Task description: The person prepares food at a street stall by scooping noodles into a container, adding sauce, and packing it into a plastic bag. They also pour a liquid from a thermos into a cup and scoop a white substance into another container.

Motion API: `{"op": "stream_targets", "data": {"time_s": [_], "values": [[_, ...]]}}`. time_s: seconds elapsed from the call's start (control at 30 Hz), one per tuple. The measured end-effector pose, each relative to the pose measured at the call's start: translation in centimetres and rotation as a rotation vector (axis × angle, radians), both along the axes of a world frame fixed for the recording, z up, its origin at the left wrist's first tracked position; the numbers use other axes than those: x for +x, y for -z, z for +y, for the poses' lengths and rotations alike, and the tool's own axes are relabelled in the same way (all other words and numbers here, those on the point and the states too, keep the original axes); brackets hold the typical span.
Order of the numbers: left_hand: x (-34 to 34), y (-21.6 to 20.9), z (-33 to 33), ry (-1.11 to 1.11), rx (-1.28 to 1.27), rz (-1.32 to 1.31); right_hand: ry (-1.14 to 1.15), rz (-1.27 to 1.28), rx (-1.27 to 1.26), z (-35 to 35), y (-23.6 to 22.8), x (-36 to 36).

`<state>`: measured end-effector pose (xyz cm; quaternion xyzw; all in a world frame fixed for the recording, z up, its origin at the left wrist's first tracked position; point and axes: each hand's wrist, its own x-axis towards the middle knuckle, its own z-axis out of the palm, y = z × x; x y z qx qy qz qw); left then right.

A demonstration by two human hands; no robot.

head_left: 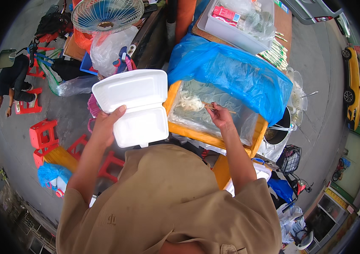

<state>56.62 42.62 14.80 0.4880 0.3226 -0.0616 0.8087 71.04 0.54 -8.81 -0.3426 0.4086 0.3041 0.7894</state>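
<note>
My left hand (pixel 107 125) grips a white foam takeaway box (pixel 141 127) by its side, thumb over the rim. The box's lid is folded back and nothing lies in it. My right hand (pixel 220 115) is closed on a pair of wooden chopsticks (pixel 230 111). Their far ends reach into a clump of white noodles (pixel 189 103) lifted at the left side of a yellow wooden crate (pixel 214 136). More noodles lie flat in the crate on a clear plastic liner. A blue plastic sheet (pixel 235 78) covers the crate's far part.
Beyond the crate stand a clear plastic tub (pixel 239 36) and paper-wrapped chopsticks (pixel 275 55). A metal pot (pixel 278 131) is at the right. A fan (pixel 107 17) stands far left, near red stools (pixel 44 133) and a bending person (pixel 12 80).
</note>
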Motion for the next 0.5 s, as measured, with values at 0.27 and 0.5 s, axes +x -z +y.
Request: {"op": "stream_targets", "data": {"time_s": [0.27, 0.5], "values": [[9.5, 3.5, -3.7, 0.566, 0.192, -0.168, 0.109, -0.287, -0.011, -3.4, -12.9, -3.8], [14.5, 11.9, -9.7, 0.84, 0.427, -0.421, 0.006, -0.561, -0.309, -3.6, -25.1, -4.6]]}}
